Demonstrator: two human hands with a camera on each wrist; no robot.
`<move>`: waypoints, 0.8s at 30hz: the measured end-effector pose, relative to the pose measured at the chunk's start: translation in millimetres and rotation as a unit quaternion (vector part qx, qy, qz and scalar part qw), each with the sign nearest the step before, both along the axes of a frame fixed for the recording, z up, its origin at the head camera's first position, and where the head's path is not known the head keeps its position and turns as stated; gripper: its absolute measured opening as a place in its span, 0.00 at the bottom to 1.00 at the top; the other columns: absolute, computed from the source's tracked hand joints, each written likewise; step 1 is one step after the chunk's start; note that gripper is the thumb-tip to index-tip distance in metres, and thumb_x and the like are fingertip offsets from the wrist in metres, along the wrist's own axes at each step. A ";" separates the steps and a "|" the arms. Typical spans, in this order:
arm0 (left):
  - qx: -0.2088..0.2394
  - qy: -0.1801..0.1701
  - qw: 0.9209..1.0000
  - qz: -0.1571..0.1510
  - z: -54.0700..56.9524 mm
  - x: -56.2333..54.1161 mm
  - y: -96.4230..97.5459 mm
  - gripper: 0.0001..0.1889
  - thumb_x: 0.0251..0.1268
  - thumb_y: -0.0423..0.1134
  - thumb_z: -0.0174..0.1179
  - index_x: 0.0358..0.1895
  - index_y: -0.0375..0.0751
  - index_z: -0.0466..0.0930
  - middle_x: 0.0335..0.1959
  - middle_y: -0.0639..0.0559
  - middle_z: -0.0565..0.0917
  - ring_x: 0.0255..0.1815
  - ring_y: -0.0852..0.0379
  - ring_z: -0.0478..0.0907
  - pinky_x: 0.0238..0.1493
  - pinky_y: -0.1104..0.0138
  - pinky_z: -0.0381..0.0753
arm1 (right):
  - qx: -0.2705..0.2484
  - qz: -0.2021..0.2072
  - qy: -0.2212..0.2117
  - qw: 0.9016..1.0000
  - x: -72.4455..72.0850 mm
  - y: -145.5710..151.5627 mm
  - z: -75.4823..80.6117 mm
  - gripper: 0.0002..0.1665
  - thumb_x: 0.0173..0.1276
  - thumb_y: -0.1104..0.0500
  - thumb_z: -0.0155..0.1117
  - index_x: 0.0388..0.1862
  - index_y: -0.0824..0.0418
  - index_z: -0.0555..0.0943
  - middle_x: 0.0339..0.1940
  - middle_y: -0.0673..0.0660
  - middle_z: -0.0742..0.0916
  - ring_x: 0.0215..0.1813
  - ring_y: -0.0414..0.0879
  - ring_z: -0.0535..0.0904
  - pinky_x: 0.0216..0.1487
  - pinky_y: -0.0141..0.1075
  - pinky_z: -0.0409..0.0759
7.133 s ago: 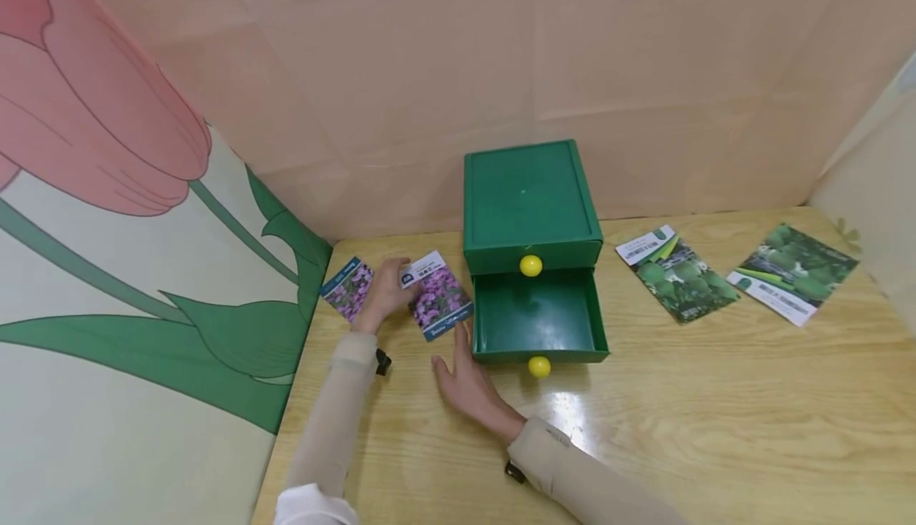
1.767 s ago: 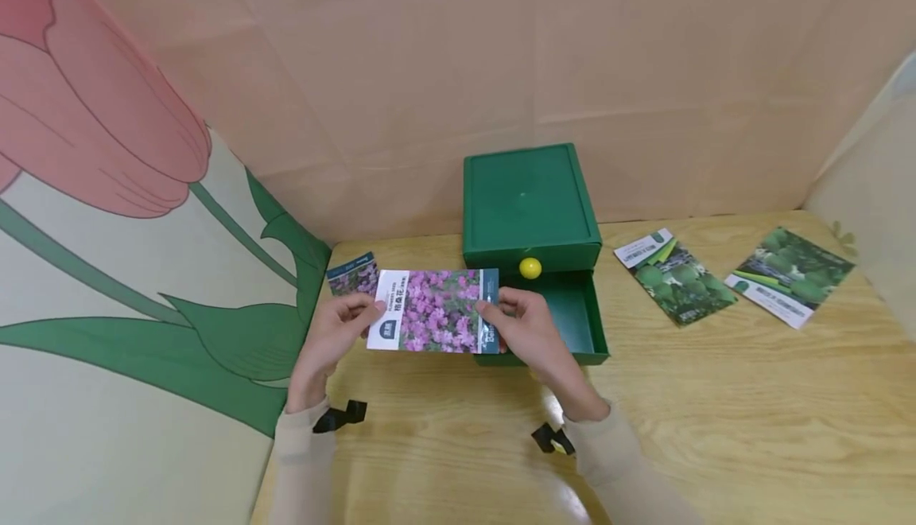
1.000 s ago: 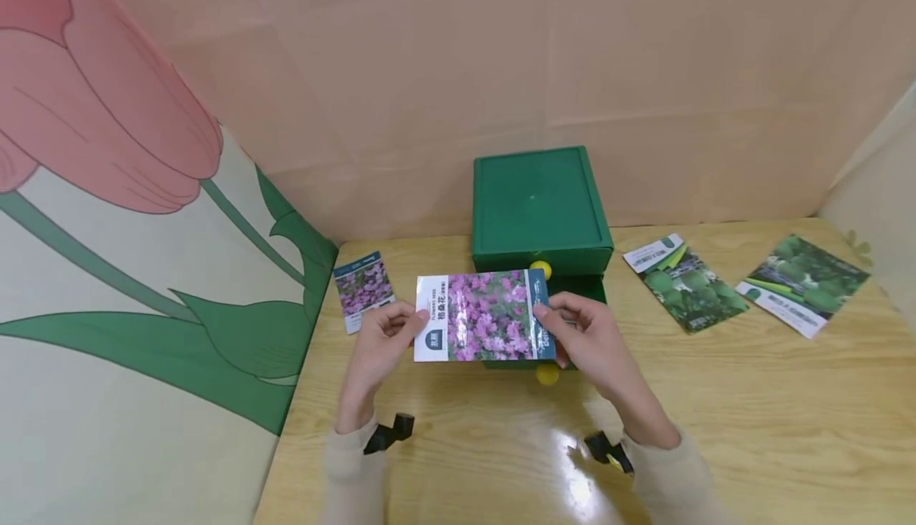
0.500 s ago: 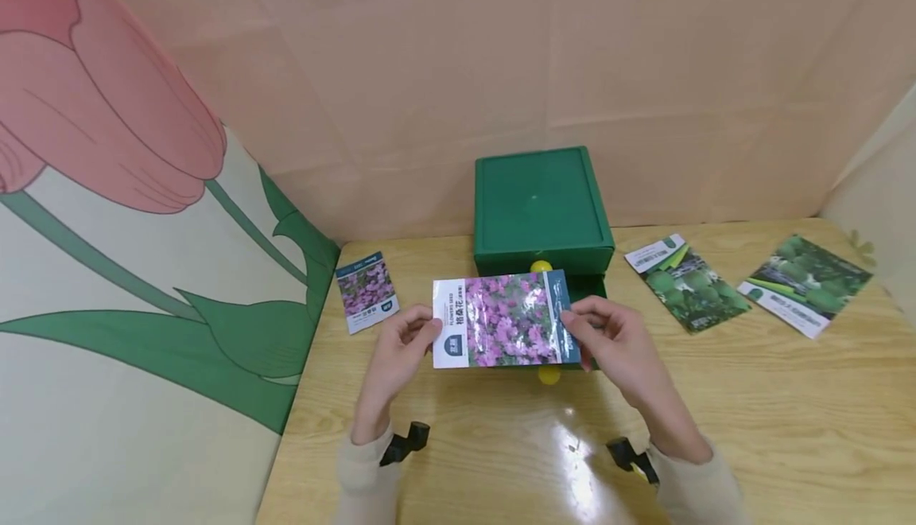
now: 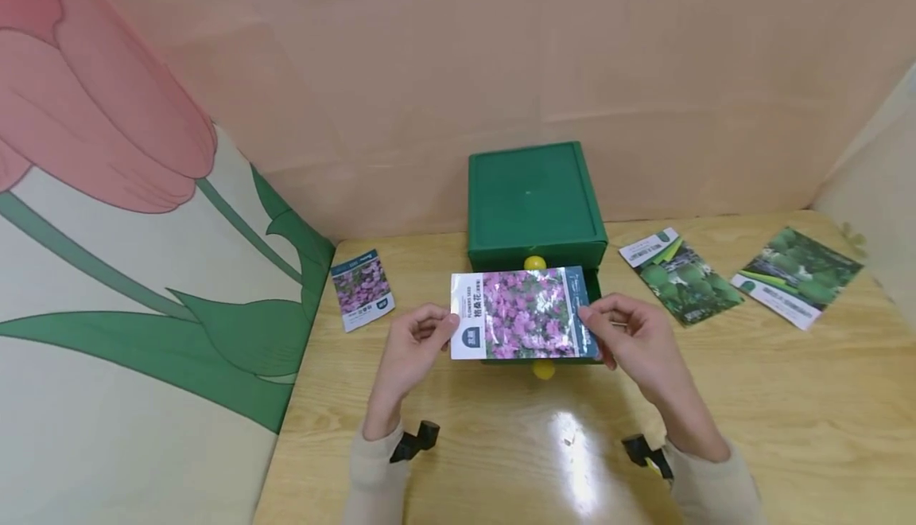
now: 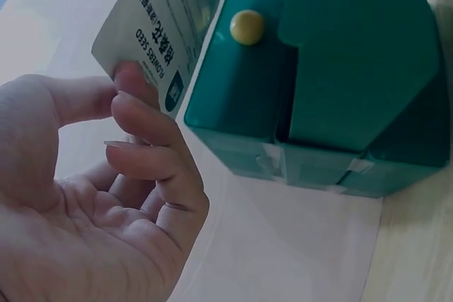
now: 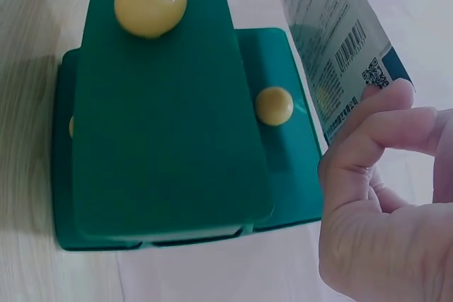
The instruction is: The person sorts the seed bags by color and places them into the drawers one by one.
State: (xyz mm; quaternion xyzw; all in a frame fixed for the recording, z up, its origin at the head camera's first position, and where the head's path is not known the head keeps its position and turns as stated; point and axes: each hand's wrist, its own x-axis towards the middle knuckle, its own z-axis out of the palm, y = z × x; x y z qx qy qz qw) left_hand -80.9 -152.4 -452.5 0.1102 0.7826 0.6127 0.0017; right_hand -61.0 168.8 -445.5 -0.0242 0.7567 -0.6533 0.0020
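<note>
A flower seed packet (image 5: 525,314) with pink blooms is held level between both hands, sideways, in front of the green drawer cabinet (image 5: 533,195). My left hand (image 5: 409,350) pinches its white end between thumb and fingers. At the dark blue end, my right hand (image 5: 638,342) pinches it the same way. The packet overlaps the pulled-out drawer (image 5: 595,288) in the head view and hides most of its inside. In the right wrist view the packet's printed back (image 7: 340,47), with barcode and QR code, faces the cabinet's yellow knobs (image 7: 274,106).
A smaller pink-flower packet (image 5: 362,290) lies on the wooden table (image 5: 487,445) at the left. Right of the cabinet lie two green packets, one nearer (image 5: 681,277) and one farther right (image 5: 797,277). A tulip-printed wall (image 5: 143,286) borders the left.
The pink-flower packet, earlier flat on the table left of the cabinet, is now lifted in both hands and turned sideways. Over the last two seconds it has shifted right, before the drawer.
</note>
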 end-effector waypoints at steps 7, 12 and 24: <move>-0.002 -0.011 1.000 -0.002 -3.3 -2.3 9.5 0.07 0.76 0.30 0.63 0.44 0.29 0.88 0.39 0.36 0.90 0.33 0.55 0.85 0.39 0.67 0.87 | 0.001 -0.004 0.005 1.000 -0.2 10.5 -6.7 0.15 0.81 0.59 0.66 0.42 0.72 0.83 0.17 0.48 0.82 0.15 0.43 0.72 0.17 0.37 0.74; -0.011 -0.010 1.000 -0.002 -7.9 -5.2 16.4 0.06 0.75 0.30 0.64 0.42 0.30 0.88 0.36 0.37 0.90 0.34 0.42 0.86 0.40 0.58 0.90 | 0.006 -0.015 -0.011 1.000 -0.4 17.6 -11.3 0.15 0.81 0.57 0.66 0.43 0.72 0.83 0.19 0.47 0.83 0.16 0.42 0.72 0.17 0.35 0.74; -0.045 0.000 0.999 -0.008 -16.1 -9.1 25.7 0.06 0.74 0.34 0.66 0.38 0.35 0.89 0.33 0.42 0.89 0.31 0.51 0.84 0.35 0.71 0.81 | 0.018 -0.032 -0.047 0.998 -4.0 29.1 -23.7 0.17 0.80 0.55 0.67 0.45 0.71 0.83 0.22 0.46 0.83 0.20 0.42 0.74 0.20 0.35 0.76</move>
